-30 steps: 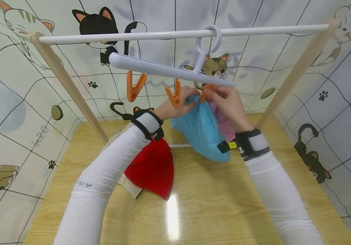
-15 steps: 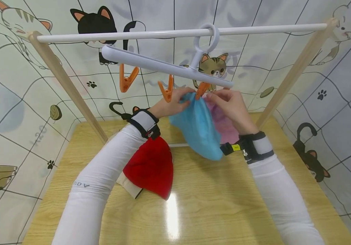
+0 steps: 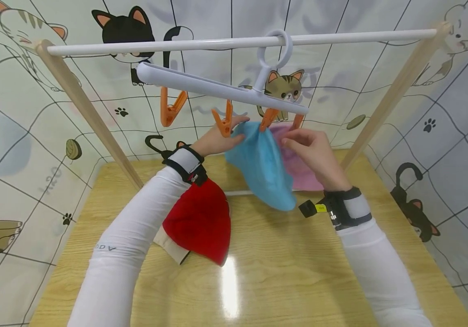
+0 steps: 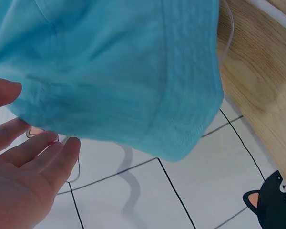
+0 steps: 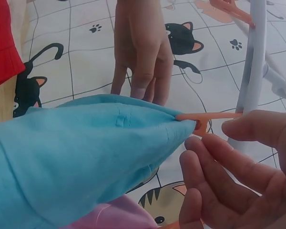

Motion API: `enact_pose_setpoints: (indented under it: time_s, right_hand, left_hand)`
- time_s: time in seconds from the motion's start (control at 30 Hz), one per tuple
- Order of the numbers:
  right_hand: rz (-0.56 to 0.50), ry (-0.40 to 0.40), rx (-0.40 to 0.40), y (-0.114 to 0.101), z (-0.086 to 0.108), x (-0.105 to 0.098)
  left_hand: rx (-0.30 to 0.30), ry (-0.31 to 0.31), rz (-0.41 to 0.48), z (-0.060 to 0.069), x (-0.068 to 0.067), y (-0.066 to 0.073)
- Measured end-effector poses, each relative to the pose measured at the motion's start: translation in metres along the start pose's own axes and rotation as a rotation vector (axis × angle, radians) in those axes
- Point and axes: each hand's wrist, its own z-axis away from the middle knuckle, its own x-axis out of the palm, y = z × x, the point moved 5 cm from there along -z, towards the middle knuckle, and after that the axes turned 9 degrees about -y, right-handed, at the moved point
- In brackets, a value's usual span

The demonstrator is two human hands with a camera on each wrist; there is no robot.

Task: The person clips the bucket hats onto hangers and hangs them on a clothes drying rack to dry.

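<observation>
A light-blue cloth hat (image 3: 260, 165) with a stitched brim hangs from an orange clip (image 3: 268, 119) on the white hanger (image 3: 217, 91). My left hand (image 3: 217, 138) is at the hat's left edge, thumb and fingers spread apart; in the left wrist view, the hat (image 4: 114, 81) lies just past the fingertips, and contact is hard to tell. Right of that clip is my right hand (image 3: 313, 154), fingers loosely bent and gripping nothing. In the right wrist view, its thumb and fingers stand apart beside the clip (image 5: 202, 119). Behind the hat hangs a pink cloth piece (image 3: 299, 168) under another orange clip (image 3: 298, 121).
Two orange clips, a left one (image 3: 171, 109) and a middle one (image 3: 224, 119), hang with nothing in them. The hanger hooks over a white rod (image 3: 156, 47) between wooden posts. A red cloth item (image 3: 201, 222) lies on a beige one (image 3: 170, 245) on the wooden table (image 3: 283, 272).
My right hand has let go of the clip on the blue hat and moved right and slightly down. My left hand has opened and drawn slightly left. The hanger's left end has swung up.
</observation>
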Motion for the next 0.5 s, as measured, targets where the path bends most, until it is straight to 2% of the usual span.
enact_pose_setpoints:
  time_s: [0.1, 0.2, 0.37, 0.5]
  right_hand:
    - [-0.001, -0.009, 0.003, 0.000, 0.005, 0.002]
    - [-0.009, -0.022, 0.005, -0.002, 0.009, 0.004]
    - [-0.014, -0.040, 0.005, -0.009, 0.017, 0.006]
    - [-0.018, -0.066, 0.002, -0.012, 0.022, 0.009]
  left_hand:
    - [-0.014, 0.016, -0.008, 0.001, -0.002, -0.009]
    - [0.004, 0.017, -0.029, 0.003, -0.003, -0.016]
    - [0.048, 0.013, -0.080, 0.012, -0.004, -0.020]
    - [0.033, 0.016, -0.103, 0.019, -0.003, -0.028]
